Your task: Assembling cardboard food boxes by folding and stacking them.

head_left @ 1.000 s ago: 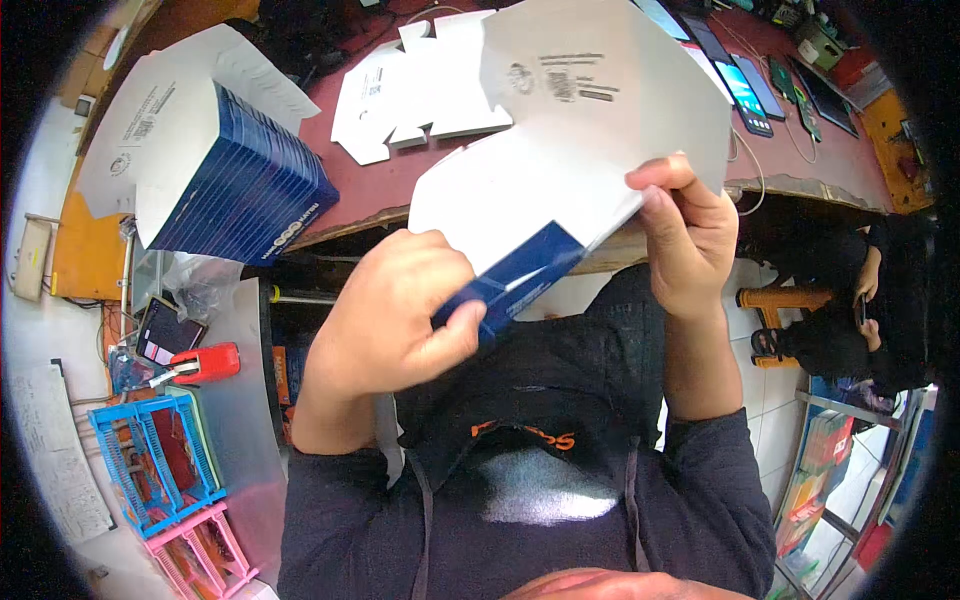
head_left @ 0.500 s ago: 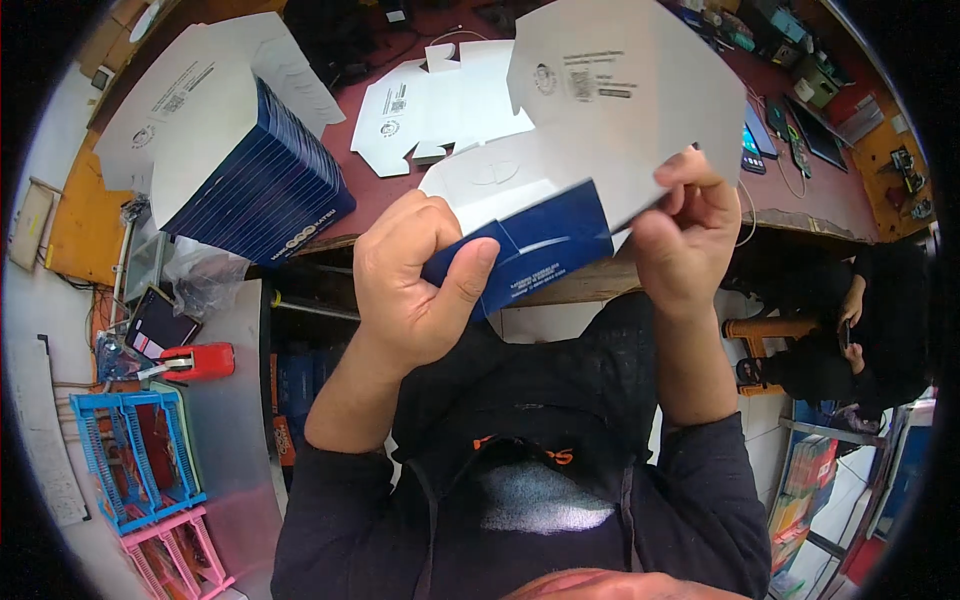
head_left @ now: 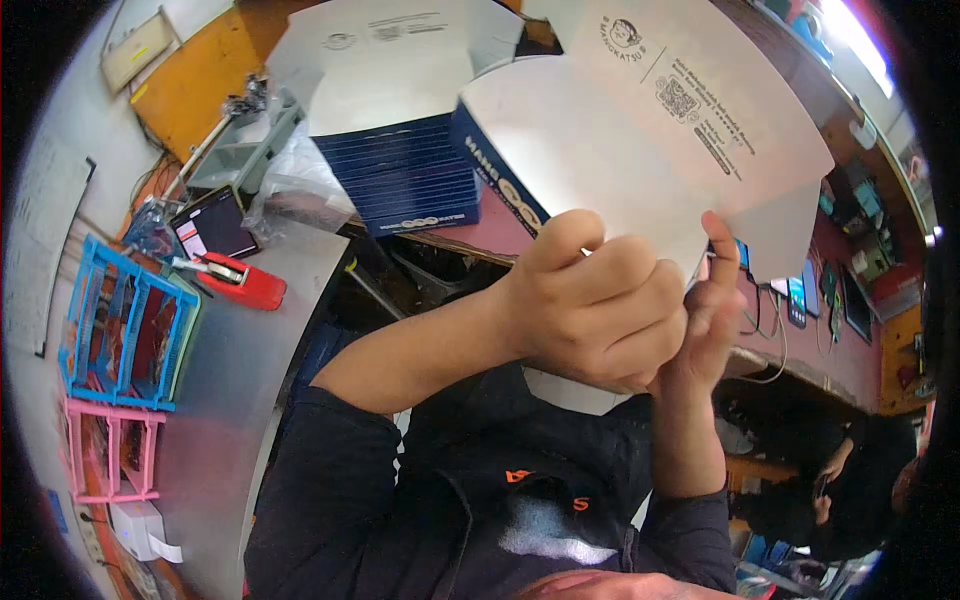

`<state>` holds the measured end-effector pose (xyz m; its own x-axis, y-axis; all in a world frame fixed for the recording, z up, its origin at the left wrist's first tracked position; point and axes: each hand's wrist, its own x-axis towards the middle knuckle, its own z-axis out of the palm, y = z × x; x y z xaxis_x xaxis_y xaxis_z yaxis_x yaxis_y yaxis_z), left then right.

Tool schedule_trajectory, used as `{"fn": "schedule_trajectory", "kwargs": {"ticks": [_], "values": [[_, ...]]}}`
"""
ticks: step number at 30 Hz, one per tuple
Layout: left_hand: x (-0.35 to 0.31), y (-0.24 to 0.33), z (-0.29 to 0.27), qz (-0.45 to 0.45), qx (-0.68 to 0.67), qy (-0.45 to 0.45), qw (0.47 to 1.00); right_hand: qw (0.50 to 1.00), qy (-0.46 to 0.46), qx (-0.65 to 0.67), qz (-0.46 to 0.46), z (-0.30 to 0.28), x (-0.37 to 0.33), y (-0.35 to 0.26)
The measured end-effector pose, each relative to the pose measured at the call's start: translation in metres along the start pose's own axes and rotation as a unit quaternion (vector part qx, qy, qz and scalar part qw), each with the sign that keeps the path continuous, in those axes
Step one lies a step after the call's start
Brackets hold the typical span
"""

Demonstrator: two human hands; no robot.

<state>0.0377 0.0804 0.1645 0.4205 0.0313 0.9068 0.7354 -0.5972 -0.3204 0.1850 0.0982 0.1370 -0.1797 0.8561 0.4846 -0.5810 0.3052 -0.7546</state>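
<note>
Two hands together: left hand (head_left: 610, 305) closed on box (head_left: 590, 140) near edge; right hand (head_left: 708, 315) alongside, grip unclear | box right of carton stack (head_left: 400, 180) | uneven squeeze may crease it, leftward swing may hit stack

a maroon table (head_left: 825, 365) carries stacked blue-and-white paperboard boxes (head_left: 400, 182) by its front edge, smartphones (head_left: 797, 302) toward its right end.

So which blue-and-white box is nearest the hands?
The separate box right of the stack: the left hand and right hand are at its lower edge, while the stack stands clear of both.
</note>
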Motion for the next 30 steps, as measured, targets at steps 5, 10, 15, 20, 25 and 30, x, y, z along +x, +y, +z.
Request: {"fn": "schedule_trajectory", "kwargs": {"ticks": [5,10,15,20,25,30], "values": [[-0.036,-0.082,-0.054,-0.079,0.112,0.210,0.968,0.997,-0.005,0.068,0.038,0.013,0.063,0.024],[-0.138,-0.182,-0.120,-0.436,0.119,0.098,0.886,0.984,-0.093,0.052,0.140,0.064,0.135,0.040],[-0.158,-0.203,-0.113,-0.400,-0.055,0.035,0.914,0.978,-0.148,-0.132,0.063,0.106,0.192,0.073],[-0.157,-0.196,-0.111,-0.442,-0.177,0.062,0.877,0.962,-0.153,-0.217,0.067,0.130,0.200,0.099],[-0.151,-0.192,-0.107,-0.437,-0.134,0.097,0.884,0.938,-0.191,-0.269,0.109,0.119,0.204,0.103],[-0.127,-0.191,-0.115,-0.253,0.275,0.054,0.926,0.811,-0.336,-0.465,-0.113,0.106,0.191,0.088]]}}
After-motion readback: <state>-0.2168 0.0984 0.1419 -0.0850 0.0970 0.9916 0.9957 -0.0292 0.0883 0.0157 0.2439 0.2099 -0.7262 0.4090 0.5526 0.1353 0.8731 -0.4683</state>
